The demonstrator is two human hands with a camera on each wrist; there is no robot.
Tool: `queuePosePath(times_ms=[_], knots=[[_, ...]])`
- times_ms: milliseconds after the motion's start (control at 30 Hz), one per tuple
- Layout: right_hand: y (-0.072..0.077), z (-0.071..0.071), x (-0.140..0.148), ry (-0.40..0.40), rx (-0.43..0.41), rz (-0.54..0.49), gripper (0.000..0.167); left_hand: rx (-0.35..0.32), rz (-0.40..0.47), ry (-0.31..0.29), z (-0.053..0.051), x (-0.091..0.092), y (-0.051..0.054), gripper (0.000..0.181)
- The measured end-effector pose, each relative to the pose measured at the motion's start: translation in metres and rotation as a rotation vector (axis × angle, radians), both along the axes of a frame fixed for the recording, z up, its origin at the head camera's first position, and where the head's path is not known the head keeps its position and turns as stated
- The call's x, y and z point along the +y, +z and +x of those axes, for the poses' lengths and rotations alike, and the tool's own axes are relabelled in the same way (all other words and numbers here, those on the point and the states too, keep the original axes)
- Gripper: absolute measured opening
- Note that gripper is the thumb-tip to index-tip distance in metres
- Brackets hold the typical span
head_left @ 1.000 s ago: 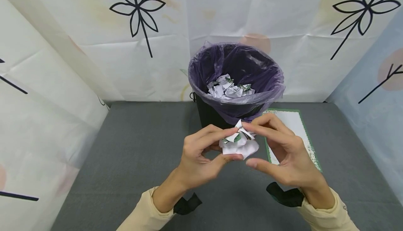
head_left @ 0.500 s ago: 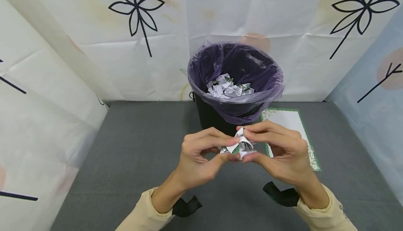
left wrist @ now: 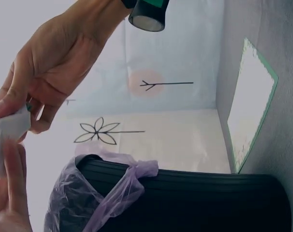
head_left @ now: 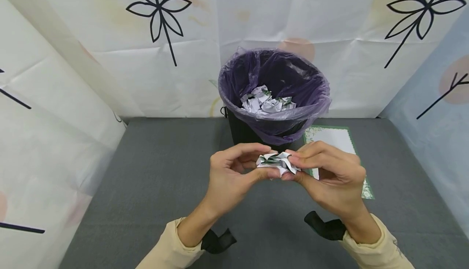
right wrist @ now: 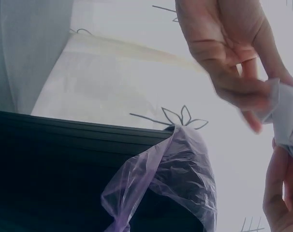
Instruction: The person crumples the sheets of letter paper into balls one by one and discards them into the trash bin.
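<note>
A crumpled ball of white paper (head_left: 277, 162) with green printed parts is held between both hands, in front of the bin. My left hand (head_left: 232, 175) holds its left side, thumb below and fingers behind and above. With thumb and fingertips my right hand (head_left: 331, 177) pinches the right side. In the left wrist view the paper ball (left wrist: 11, 128) is at the left edge, partly cut off. The right wrist view has the paper ball (right wrist: 285, 113) at its right edge, between the fingers of both hands. Some fingertips are hidden behind the paper.
A black bin (head_left: 243, 132) lined with a purple plastic bag (head_left: 307, 77) stands just beyond the hands. Several crumpled papers (head_left: 267, 102) lie inside it. A flat white sheet with a green border (head_left: 335, 138) lies on the grey table (head_left: 165, 171), right of the bin.
The paper ball has been squeezed smaller and turned. My right thumb, apart from the paper a second ago, has closed onto it. The left index finger has lifted a little.
</note>
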State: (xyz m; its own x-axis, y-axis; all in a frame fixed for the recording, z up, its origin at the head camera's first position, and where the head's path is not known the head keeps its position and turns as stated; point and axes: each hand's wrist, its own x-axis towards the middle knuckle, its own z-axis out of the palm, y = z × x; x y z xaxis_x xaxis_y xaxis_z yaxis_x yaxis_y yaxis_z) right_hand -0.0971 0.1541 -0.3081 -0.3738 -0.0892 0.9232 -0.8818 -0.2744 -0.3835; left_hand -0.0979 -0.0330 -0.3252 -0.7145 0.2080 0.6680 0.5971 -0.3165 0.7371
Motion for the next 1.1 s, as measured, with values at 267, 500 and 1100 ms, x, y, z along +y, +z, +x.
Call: queuePosePath(times_ms=[267,500,1100], knots=[[0.0012,0.0068,0.0074,-0.019,-0.113,0.073,0.042,-0.019,0.115,0.156,0.0014,0.0047,-0.0009,0.047],[0.0022,0.0053,0.0053,0.011,-0.1,0.03,0.045,0.061,-0.036,0.108,0.0032,0.0044,0.0001,0.043],[0.0026,0.0063,0.0079,0.088,-0.133,0.061,0.042,0.099,-0.047,-0.056,0.0007,-0.0011,0.0005,0.065]])
